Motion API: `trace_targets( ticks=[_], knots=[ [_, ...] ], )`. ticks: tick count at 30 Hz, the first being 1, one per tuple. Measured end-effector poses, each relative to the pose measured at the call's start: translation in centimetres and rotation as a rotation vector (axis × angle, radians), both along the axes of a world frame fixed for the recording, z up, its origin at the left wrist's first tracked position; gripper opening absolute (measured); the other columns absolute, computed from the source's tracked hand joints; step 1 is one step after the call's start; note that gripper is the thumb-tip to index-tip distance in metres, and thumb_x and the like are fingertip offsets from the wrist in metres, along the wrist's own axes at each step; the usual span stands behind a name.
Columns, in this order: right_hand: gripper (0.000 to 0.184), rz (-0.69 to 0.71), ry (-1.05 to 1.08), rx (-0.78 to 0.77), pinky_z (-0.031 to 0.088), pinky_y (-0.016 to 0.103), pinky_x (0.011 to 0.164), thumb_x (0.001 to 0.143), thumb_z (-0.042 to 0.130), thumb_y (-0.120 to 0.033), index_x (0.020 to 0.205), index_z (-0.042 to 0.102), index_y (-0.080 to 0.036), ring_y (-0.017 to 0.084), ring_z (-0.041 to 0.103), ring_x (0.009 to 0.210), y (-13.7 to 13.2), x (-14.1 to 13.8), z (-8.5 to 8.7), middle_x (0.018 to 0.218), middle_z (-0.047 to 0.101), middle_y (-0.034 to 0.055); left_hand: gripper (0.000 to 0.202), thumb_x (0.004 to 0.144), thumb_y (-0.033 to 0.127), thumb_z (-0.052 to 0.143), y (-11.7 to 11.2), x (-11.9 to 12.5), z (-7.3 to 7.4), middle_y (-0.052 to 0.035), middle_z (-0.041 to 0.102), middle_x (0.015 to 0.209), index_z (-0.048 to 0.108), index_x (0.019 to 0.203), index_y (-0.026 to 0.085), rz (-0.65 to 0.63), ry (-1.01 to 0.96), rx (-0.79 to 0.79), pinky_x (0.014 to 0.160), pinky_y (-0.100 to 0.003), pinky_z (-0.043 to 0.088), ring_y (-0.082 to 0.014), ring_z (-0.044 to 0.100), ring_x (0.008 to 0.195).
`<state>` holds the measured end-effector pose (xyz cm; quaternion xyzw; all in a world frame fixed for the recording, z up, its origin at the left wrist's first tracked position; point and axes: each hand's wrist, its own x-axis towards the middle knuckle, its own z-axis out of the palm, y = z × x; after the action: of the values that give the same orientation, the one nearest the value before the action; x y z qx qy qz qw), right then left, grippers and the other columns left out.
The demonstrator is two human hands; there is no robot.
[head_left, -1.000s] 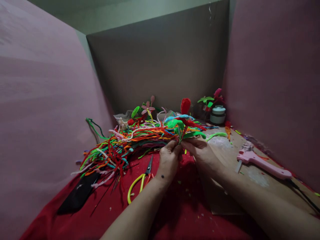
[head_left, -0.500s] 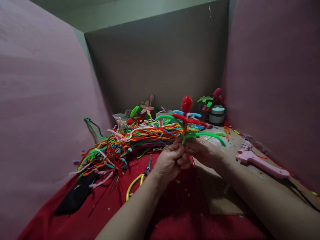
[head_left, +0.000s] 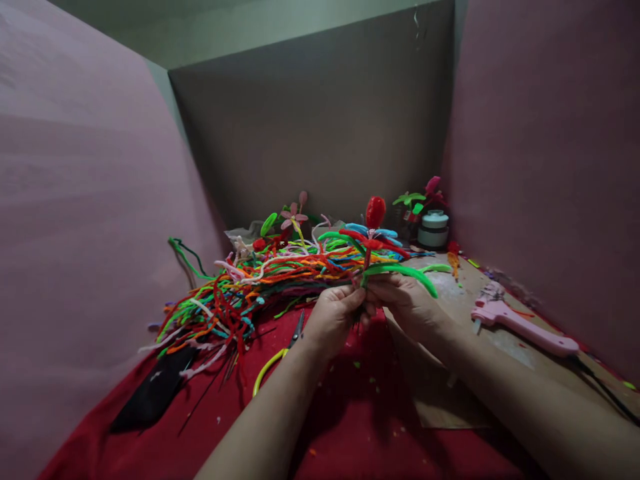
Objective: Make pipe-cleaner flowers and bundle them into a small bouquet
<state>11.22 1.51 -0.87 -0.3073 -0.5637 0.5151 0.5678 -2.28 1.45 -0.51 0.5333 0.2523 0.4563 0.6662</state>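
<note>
A pipe-cleaner flower [head_left: 375, 213] stands upright between my hands, with a red bud on top, red and light-blue strips below it and green leaves bending outward. My left hand [head_left: 337, 313] pinches the lower stem between thumb and fingers. From the other side, my right hand [head_left: 400, 300] is closed on the stem and the base of a green leaf [head_left: 407, 271]. Fingers hide most of the stem's lower end. Behind and left of the hands spreads a heap of colourful pipe cleaners [head_left: 280, 270].
Yellow-handled scissors [head_left: 267, 372] lie left of my left forearm on the red cloth [head_left: 360, 413]. A black pouch [head_left: 150, 393] is farther left. On the brown board [head_left: 445, 400] at right rests a pink glue gun [head_left: 525, 327]; a pale jar [head_left: 433, 230] stands behind. Pink panels flank both sides.
Both hands have shifted slightly left with the flower. The right-hand green leaf now droops lower and closer in, and the flower is turned a little.
</note>
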Motion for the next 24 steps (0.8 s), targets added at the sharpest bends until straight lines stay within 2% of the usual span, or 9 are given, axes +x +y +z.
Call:
trace_targets(
  ticks=[2, 5, 7, 11, 15, 20, 24],
  knots=[
    [0.027, 0.033, 0.017, 0.014, 0.043, 0.031, 0.055, 0.076, 0.057, -0.045, 0.066, 0.065, -0.021, 0.016, 0.052, 0.053, 0.3, 0.0, -0.6, 0.055, 0.058, 0.0008, 0.031, 0.073, 0.040, 0.064, -0.1, 0.3, 0.0, -0.0018, 0.055, 0.058, 0.058, 0.064, 0.011, 0.139, 0.120, 0.093, 0.046, -0.021, 0.032, -0.0073, 0.045, 0.046],
    [0.021, -0.116, 0.016, 0.044, 0.044, 0.031, 0.061, 0.073, 0.061, -0.043, 0.077, 0.068, -0.023, 0.019, 0.057, 0.066, 0.8, 0.0, -1.7, 0.068, 0.064, 0.0021, 0.026, 0.074, 0.037, 0.063, -0.3, 0.8, -0.1, 0.0035, 0.047, 0.052, 0.056, 0.066, 0.013, 0.275, 0.265, 0.175, 0.046, -0.021, 0.030, -0.0063, 0.039, 0.045],
    [0.022, -0.155, 0.013, 0.056, 0.045, 0.032, 0.066, 0.073, 0.061, -0.042, 0.083, 0.068, -0.024, 0.020, 0.058, 0.074, 1.1, -0.1, -2.2, 0.076, 0.066, 0.0028, 0.022, 0.074, 0.035, 0.063, -0.4, 1.0, -0.3, 0.0056, 0.043, 0.052, 0.057, 0.074, 0.014, 0.339, 0.316, 0.194, 0.046, -0.020, 0.029, -0.0062, 0.036, 0.045],
    [0.021, -0.181, 0.040, 0.098, 0.046, 0.033, 0.073, 0.074, 0.061, -0.040, 0.082, 0.068, -0.023, 0.020, 0.058, 0.081, 1.4, -0.4, -2.5, 0.086, 0.067, 0.0029, 0.016, 0.075, 0.029, 0.061, -0.3, 1.0, -1.0, 0.0033, 0.052, 0.063, 0.056, 0.081, 0.015, 0.504, 0.366, 0.288, 0.052, -0.021, 0.036, -0.0081, 0.044, 0.053],
    [0.017, -0.200, 0.068, 0.154, 0.047, 0.033, 0.076, 0.070, 0.066, -0.037, 0.077, 0.068, -0.022, 0.019, 0.058, 0.080, 0.8, -0.6, -1.6, 0.084, 0.068, 0.0023, 0.011, 0.076, 0.025, 0.056, -0.1, 0.8, -1.3, 0.0027, 0.053, 0.064, 0.053, 0.071, 0.016, 0.511, 0.327, 0.329, 0.056, -0.022, 0.040, -0.0095, 0.049, 0.057],
    [0.017, -0.238, -0.008, 0.115, 0.046, 0.031, 0.074, 0.071, 0.066, -0.037, 0.073, 0.068, -0.020, 0.018, 0.057, 0.074, -0.7, -0.8, 0.0, 0.076, 0.066, 0.0019, 0.013, 0.075, 0.025, 0.057, -0.2, 1.0, -0.9, 0.0040, 0.052, 0.056, 0.053, 0.067, 0.015, 0.472, 0.227, 0.246, 0.052, -0.021, 0.038, -0.0079, 0.047, 0.050],
    [0.019, -0.187, 0.032, 0.101, 0.045, 0.029, 0.067, 0.075, 0.063, -0.039, 0.077, 0.067, -0.021, 0.017, 0.056, 0.072, -0.6, -1.2, 0.0, 0.075, 0.065, 0.0018, 0.016, 0.074, 0.026, 0.060, -0.3, 1.2, -0.6, 0.0036, 0.053, 0.053, 0.053, 0.065, 0.015, 0.442, 0.187, 0.209, 0.051, -0.020, 0.037, -0.0076, 0.047, 0.047]
  ],
)
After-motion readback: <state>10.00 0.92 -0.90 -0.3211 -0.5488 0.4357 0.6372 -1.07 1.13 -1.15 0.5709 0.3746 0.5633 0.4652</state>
